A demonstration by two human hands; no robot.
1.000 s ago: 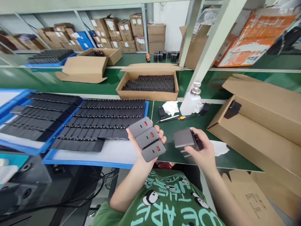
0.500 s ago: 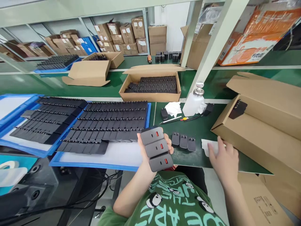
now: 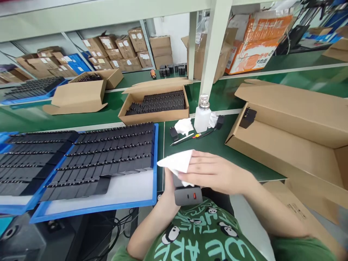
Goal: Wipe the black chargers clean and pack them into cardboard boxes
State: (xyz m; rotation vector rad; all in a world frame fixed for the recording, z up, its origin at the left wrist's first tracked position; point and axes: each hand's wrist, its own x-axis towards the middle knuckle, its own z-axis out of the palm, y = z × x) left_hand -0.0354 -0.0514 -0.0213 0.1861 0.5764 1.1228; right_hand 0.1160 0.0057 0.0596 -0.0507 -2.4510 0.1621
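My left hand (image 3: pixel 171 192) is closed round a stack of dark grey chargers (image 3: pixel 188 196). The nearest one shows a small dark port and a red port; the others are mostly covered. Over the stack lies a white wipe (image 3: pixel 176 161), held under the fingers of my right hand (image 3: pixel 213 172), which press it flat against the chargers. To the left of my hands stands a blue-rimmed tray (image 3: pixel 156 163) with rows of black chargers (image 3: pixel 108 152), their metal prongs showing. My right hand and the wipe hide the bench surface just behind them.
Beyond my hands are a white pump bottle (image 3: pixel 202 119), crumpled tissue (image 3: pixel 183 126), a thin pen-like tool (image 3: pixel 182 139) and a loose black charger (image 3: pixel 174 133). An open carton (image 3: pixel 285 145) stands right, with few black pieces inside. Another carton (image 3: pixel 154 116) holds packed chargers.
My right hand has picked up the white wipe from the bench and brought it left onto the chargers in my left hand. The view has turned to the right.
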